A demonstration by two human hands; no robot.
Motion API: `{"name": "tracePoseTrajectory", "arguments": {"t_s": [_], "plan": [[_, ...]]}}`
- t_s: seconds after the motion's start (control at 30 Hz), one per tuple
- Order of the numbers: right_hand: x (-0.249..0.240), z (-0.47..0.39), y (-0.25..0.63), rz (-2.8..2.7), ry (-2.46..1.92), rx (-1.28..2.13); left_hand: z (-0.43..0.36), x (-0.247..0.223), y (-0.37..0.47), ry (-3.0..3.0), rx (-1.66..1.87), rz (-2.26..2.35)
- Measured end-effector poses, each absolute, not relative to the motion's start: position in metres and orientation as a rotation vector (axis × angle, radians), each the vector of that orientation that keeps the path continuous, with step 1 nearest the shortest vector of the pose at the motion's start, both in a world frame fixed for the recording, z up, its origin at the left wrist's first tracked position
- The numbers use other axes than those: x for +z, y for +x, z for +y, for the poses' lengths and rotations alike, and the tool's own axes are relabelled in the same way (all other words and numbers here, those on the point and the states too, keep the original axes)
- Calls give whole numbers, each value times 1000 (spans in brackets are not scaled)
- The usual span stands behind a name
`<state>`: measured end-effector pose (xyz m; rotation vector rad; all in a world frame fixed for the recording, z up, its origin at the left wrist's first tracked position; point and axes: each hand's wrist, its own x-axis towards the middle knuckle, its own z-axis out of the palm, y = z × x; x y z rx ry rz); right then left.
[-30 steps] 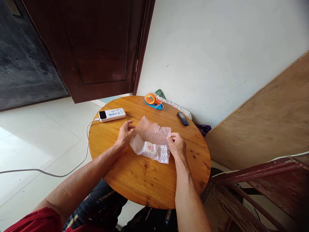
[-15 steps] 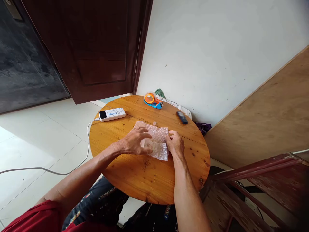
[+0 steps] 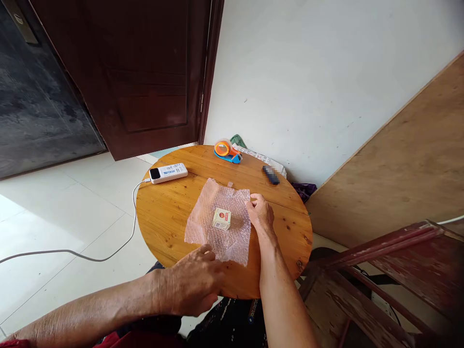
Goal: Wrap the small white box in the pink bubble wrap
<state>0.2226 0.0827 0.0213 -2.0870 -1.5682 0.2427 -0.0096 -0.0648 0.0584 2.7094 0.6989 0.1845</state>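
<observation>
A small cream-coloured box with a red label sits on a spread sheet of bubble wrap, a little below the sheet's middle. At the sheet's right edge, my right hand is closed, its thumb and forefinger pinching the wrap. My left hand is over the table's front edge, just below the wrap, with nothing seen in it. Its fingers are loosely bent and the thumb stands apart from them.
On the round wooden table are an orange and blue tape dispenser, a white device with a cable, and a dark blurred object. A red wooden railing stands at the right.
The bubble wrap has been opened out flat, uncovering the small box. My left hand has left the wrap and moved down toward me. My right hand stays at the right edge.
</observation>
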Motion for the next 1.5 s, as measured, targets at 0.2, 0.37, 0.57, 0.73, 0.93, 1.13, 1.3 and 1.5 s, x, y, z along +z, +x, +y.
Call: {"name": "tracePoseTrajectory", "arguments": {"t_s": [0.2, 0.37, 0.57, 0.73, 0.93, 1.13, 1.3, 1.5], "plan": [[27, 80, 221, -1577, -2097, 273, -34, 68, -17, 2400, 656, 1034], [28, 77, 219, -1600, -2116, 276, -9, 66, -12, 2424, 316, 1456], [32, 76, 216, -1577, -2147, 139, 0, 31, 0, 2472, 435, 1490], [47, 67, 205, -1757, -1543, 605, 4, 22, -3, 2397, 372, 1447], [48, 29, 183, -2152, -1448, 715, 8, 21, -4, 2414, 324, 1436], [48, 5, 217, -1861, -1623, 547, 14, 25, -10, 2502, 271, 1276], [36, 2, 282, -1707, -1964, 295, 19, 34, -13, 2552, 214, 1174], [38, -7, 278, -1712, -1853, -43, 19, 34, -13, 2566, 210, 1163]]}}
